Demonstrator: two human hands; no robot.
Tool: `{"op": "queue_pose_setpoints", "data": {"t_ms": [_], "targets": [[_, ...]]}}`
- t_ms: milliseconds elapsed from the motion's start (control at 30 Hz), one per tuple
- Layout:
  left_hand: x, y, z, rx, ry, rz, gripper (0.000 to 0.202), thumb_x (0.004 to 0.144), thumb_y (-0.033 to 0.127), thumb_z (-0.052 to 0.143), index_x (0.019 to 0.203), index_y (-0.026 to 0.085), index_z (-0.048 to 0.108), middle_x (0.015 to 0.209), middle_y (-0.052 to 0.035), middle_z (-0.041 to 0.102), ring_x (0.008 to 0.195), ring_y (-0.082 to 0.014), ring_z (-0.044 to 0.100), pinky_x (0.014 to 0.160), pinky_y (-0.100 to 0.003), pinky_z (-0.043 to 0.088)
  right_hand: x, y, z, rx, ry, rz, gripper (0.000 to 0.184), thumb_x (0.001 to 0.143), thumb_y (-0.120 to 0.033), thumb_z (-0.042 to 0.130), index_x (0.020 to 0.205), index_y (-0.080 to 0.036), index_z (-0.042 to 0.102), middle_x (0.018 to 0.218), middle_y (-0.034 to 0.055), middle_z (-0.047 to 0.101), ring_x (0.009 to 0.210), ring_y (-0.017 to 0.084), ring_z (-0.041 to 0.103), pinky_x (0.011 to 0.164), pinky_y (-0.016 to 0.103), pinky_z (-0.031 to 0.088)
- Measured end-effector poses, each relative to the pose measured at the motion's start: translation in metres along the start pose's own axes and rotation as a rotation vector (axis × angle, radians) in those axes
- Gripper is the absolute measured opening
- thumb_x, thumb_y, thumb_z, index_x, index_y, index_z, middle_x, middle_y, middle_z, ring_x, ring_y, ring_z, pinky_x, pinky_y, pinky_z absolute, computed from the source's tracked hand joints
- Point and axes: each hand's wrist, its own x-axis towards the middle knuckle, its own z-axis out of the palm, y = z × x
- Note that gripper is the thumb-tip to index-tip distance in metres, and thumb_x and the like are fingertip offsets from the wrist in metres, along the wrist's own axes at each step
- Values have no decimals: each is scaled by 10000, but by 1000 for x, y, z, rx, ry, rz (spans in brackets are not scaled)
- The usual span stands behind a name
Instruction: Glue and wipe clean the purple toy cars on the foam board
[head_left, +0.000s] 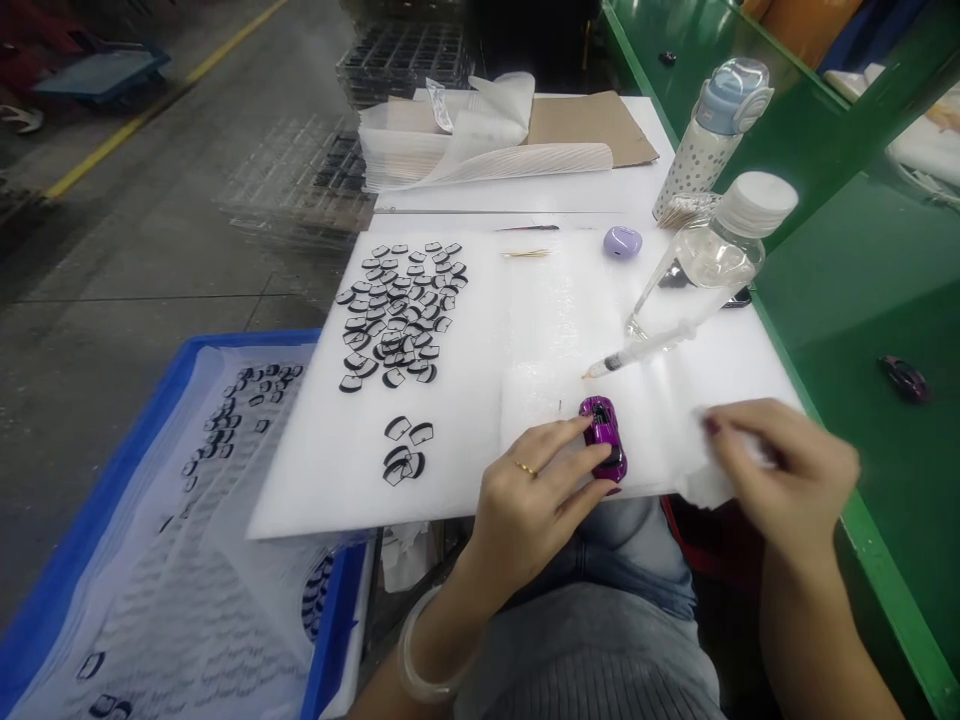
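A small shiny purple toy car (604,437) rests on the white foam sheet (465,400) near its front edge. My left hand (536,500), with a gold ring, holds the car by its sides. My right hand (780,470) is a little to the right of the car and pinches a white cloth or tissue (705,485) against the foam. A syringe (637,353) with an orange tip lies just behind the car. Many small black-and-clear window pieces (397,310) are spread over the left part of the foam.
A clear bottle (712,255) and a dotted blue-capped bottle (709,135) stand at the back right. A lilac case (622,242) and toothpicks (525,254) lie behind. A blue crate (75,530) holds more pieces at left. Another toy car (904,378) sits on the green bench.
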Motion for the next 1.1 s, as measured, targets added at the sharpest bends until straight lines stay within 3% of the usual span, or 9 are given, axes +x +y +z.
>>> {"op": "queue_pose_setpoints", "data": {"t_ms": [133, 267, 400, 500, 600, 700, 800, 1000, 1100], "targets": [[-3, -1, 2, 60, 38, 83, 228, 834, 227, 764, 1006, 93, 699, 1115, -181, 715, 1054, -260, 686, 894, -375, 611, 19, 25, -4, -353, 150, 1, 176, 841, -290, 710, 993, -203, 710, 925, 63, 730, 842, 249, 675, 742, 398, 540], [-5, 1, -5, -17, 14, -61, 515, 943, 573, 507, 1138, 124, 668, 1124, -147, 715, 1061, -220, 686, 902, -316, 586, 0, -25, 26, -321, 39, 10, 282, 902, -324, 616, 1135, -166, 612, 903, 88, 708, 807, 239, 662, 726, 400, 537], [-7, 1, -9, 35, 11, -117, 419, 1006, 470, 473, 1198, 137, 637, 1104, -112, 718, 1052, -201, 679, 921, -299, 551, -14, -64, 58, -217, -108, 35, 418, 853, -291, 604, 1239, -145, 536, 971, 100, 713, 809, 253, 650, 688, 406, 524], [-6, -1, -6, 117, -29, -24, 208, 948, 273, 619, 1115, 163, 675, 1081, -80, 727, 999, -197, 672, 911, -313, 531, -16, -21, 33, -204, 14, 201, 403, 845, -231, 568, 1246, -190, 546, 1029, 71, 718, 872, 226, 667, 782, 389, 536], [-4, -1, -2, 133, -35, 50, 174, 898, 191, 670, 1070, 185, 694, 1078, -69, 730, 952, -207, 654, 859, -337, 531, -40, 57, -40, -493, 254, 412, 363, 819, -285, 636, 1173, -210, 598, 978, 62, 725, 784, 219, 667, 694, 354, 520], [-5, -1, -1, 134, -58, 55, 205, 888, 169, 670, 1090, 196, 693, 1097, -66, 728, 943, -219, 639, 823, -353, 525, -73, 122, -116, -704, 246, 344, 255, 749, -303, 726, 982, -216, 668, 722, 55, 699, 549, 182, 564, 463, 283, 368], [-5, -1, 1, 132, -48, 66, 203, 892, 159, 660, 1090, 197, 692, 1100, -64, 725, 942, -221, 632, 821, -358, 516, -83, 163, -164, -688, 224, 310, 192, 695, -359, 799, 755, -248, 655, 569, 17, 617, 455, 164, 486, 411, 281, 300], [-7, -2, 2, 170, -72, 75, 227, 877, 159, 686, 1102, 185, 698, 1120, -69, 715, 967, -223, 617, 817, -348, 513, -30, 228, -184, -613, 291, 238, 357, 745, -566, 732, 746, -277, 523, 521, -38, 457, 459, 201, 487, 477, 353, 421], [-7, 0, 1, 178, -77, 69, 222, 885, 166, 672, 1106, 183, 693, 1118, -69, 713, 981, -226, 616, 805, -347, 523, -6, 233, -180, -564, 266, 184, 387, 734, -577, 739, 738, -271, 502, 496, -49, 424, 445, 201, 486, 519, 393, 474]]}}
